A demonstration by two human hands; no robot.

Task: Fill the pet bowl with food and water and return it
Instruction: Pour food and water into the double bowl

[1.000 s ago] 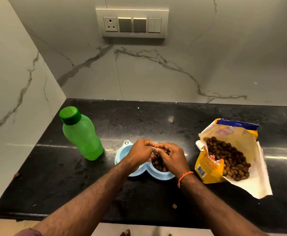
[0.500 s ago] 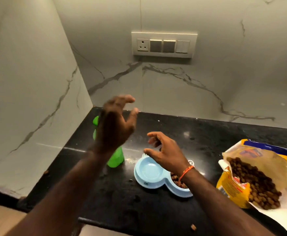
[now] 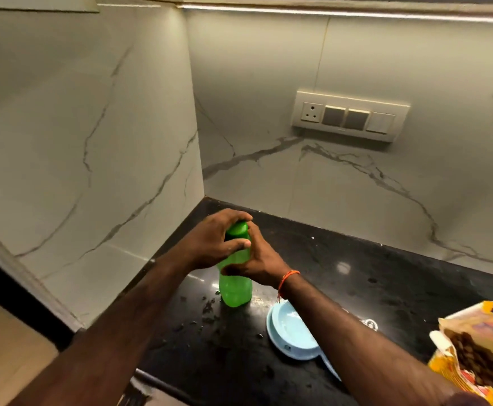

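A green plastic bottle [image 3: 236,288] stands upright on the black counter [image 3: 371,276] near the left corner. My left hand [image 3: 213,240] wraps over its green cap [image 3: 237,230] and neck. My right hand [image 3: 257,260] grips the bottle's body just below. The light blue double pet bowl [image 3: 290,332] lies on the counter to the right of the bottle; its left compartment shows empty, and my right forearm hides the other compartment. The open yellow bag of brown kibble [image 3: 479,356] lies at the right edge.
Marble walls meet in a corner behind the bottle. A switch and socket panel [image 3: 349,115] sits on the back wall. Small droplets or crumbs dot the counter near its front edge [image 3: 163,379]. Light flooring shows at lower left.
Both hands left the bowl's kibble side and moved left to the green bottle, closing on it. The camera view swung left and upward.
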